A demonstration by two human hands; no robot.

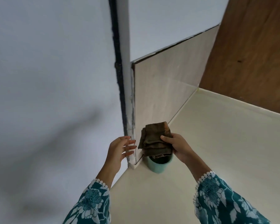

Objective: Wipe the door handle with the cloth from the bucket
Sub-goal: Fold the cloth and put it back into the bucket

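Low in the centre of the frame, the right hand (179,147) clamps a folded brown cloth (155,141) directly above a pale green bucket (158,166) standing on the cream floor (217,151). Just left, the left hand (118,150) hovers, fingers spread apart, holding nothing.

Both arms wear wide, loose sleeves of teal cloth, the left sleeve (90,204) and the right sleeve (225,199). The cloth is printed with large white flowers and leaves. Each cuff ends in a narrow white lace border with small round scallops. The left hand (118,151) has dark polish on its nails.
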